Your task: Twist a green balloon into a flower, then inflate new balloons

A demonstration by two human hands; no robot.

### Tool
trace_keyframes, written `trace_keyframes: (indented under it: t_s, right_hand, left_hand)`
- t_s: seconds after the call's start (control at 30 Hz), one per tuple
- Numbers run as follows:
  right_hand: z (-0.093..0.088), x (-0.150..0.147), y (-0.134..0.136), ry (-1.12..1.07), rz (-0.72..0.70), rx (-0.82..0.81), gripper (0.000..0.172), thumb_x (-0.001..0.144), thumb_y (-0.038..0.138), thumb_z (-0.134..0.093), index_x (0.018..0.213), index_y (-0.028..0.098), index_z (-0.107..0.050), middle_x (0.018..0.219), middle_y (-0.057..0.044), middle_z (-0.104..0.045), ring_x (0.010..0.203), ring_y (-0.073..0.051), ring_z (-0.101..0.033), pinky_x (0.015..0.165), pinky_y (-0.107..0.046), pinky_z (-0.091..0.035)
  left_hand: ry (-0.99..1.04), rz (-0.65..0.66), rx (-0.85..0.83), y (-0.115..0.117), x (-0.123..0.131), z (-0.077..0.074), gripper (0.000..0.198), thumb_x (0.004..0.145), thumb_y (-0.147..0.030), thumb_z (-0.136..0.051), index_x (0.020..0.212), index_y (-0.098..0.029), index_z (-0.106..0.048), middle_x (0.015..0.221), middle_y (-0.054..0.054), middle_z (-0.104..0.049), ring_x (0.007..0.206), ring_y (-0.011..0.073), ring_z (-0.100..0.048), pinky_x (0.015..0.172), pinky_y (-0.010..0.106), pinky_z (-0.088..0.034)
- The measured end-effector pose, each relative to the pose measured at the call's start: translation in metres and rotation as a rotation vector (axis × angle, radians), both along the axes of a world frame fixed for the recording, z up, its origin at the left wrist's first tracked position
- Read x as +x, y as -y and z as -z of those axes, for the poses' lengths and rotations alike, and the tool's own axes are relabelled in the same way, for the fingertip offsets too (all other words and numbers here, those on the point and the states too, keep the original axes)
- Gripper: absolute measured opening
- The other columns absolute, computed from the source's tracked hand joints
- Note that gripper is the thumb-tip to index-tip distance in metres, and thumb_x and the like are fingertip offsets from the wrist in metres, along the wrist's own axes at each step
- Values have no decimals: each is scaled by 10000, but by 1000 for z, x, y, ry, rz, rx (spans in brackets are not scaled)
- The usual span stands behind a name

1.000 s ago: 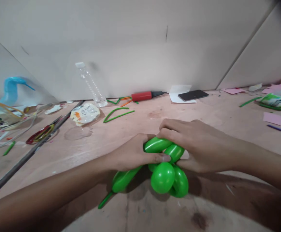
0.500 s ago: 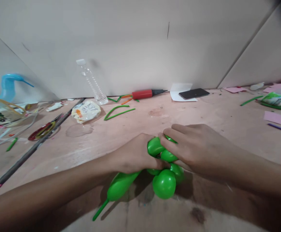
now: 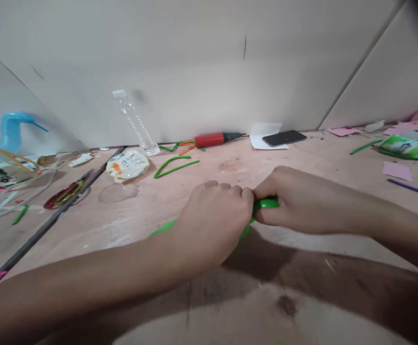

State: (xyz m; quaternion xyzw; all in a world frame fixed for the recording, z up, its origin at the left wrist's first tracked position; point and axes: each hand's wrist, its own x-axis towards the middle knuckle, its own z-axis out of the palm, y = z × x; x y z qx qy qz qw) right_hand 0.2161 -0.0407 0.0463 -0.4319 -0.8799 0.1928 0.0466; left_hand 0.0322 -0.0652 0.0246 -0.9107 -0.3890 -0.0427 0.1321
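Observation:
A twisted green balloon (image 3: 266, 204) is held between both hands at the middle of the pinkish table (image 3: 201, 306). My left hand (image 3: 216, 223) is a closed fist over most of it, knuckles up. My right hand (image 3: 291, 206) is closed on the balloon's right end, touching the left fist. Only a short green piece between the hands and a thin green tail (image 3: 163, 228) poking out to the left of my left hand are visible; the bubbles are hidden.
A clear plastic bottle (image 3: 136, 124), a red balloon pump (image 3: 216, 139) and a black phone (image 3: 284, 138) lie by the back wall. Uninflated green balloons (image 3: 175, 166), a snack packet (image 3: 127, 165), red-handled scissors (image 3: 60, 196) and pink paper scraps (image 3: 395, 170) are scattered around.
My left hand has rolled over the balloon and covers the bubbles that showed before. Both hands have moved slightly away from me, and the balloon's tail now points left.

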Motion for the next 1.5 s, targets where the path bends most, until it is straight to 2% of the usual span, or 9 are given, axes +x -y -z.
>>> trace_keyframes:
  t_s: [0.23,0.3,0.4,0.53,0.63,0.8,1.0,1.17,1.5]
  right_hand:
    - [6,17,-44,-208,-16,-660,141,858,304,-519,890,212,-621,738,7,-706,486,-150,-594,501,-276,-418]
    - [12,14,-42,-143,47,-461,162,883,364,-544,922,213,-589,680,9,-692,482,-159,-588,502,-274,-403]
    - [22,8,-32,-35,101,197,282,928,477,-555,912,199,-599,691,-22,-689,582,-190,-609,544,-288,-368]
    - [24,6,-21,-66,-122,781,293,1019,326,-419,1214,198,-597,1196,-106,-695,894,-229,-675,625,-313,-429]
    - [18,11,-19,-51,-430,848,398,977,175,-415,1360,211,-516,1361,-106,-619,1140,-252,-627,775,-357,-516]
    - [14,13,-15,-60,-560,919,585,949,37,-420,1477,286,-397,1497,-61,-515,1283,-229,-545,952,-416,-534]
    - [13,6,-1,2,-687,997,338,1016,138,-466,1290,285,-597,1171,-19,-719,909,-176,-658,786,-336,-545]
    - [6,12,-2,118,-565,846,316,1019,200,-438,1270,246,-626,1040,-62,-711,770,-189,-620,624,-311,-438]
    - [-5,10,-3,-49,-152,299,78,694,271,-642,680,222,-583,589,33,-543,546,-146,-463,533,-287,-294]
  left_hand:
    - [-90,92,318,-7,6,11,196,868,-34,-450,937,-112,-617,874,106,-656,816,278,-663,669,376,-460]
    - [-71,59,186,-17,1,12,178,865,-76,-489,964,-120,-630,910,99,-668,809,274,-664,662,372,-453]
    - [92,-59,-77,-35,-11,12,129,834,-175,-559,919,-151,-653,950,75,-686,791,247,-660,639,338,-430]
    - [382,-76,-497,-58,-26,6,157,802,-316,-664,888,-188,-697,849,18,-697,765,207,-641,643,289,-438]
    - [522,75,-825,-68,-35,1,170,813,-322,-688,917,-193,-730,841,10,-713,806,201,-654,697,281,-491]
    - [577,277,-1216,-71,-44,7,126,795,-270,-722,862,-164,-718,850,9,-701,871,198,-650,775,282,-523]
    - [607,396,-1531,-69,-41,33,216,702,-291,-804,862,-171,-724,940,-13,-717,969,190,-646,920,280,-518]
    - [524,286,-1464,-73,-42,30,261,753,-368,-756,924,-172,-746,875,-5,-734,878,197,-661,834,281,-518]
    - [396,-127,-626,-20,-11,-7,142,771,-325,-621,769,-186,-647,750,43,-700,654,208,-622,558,294,-405]
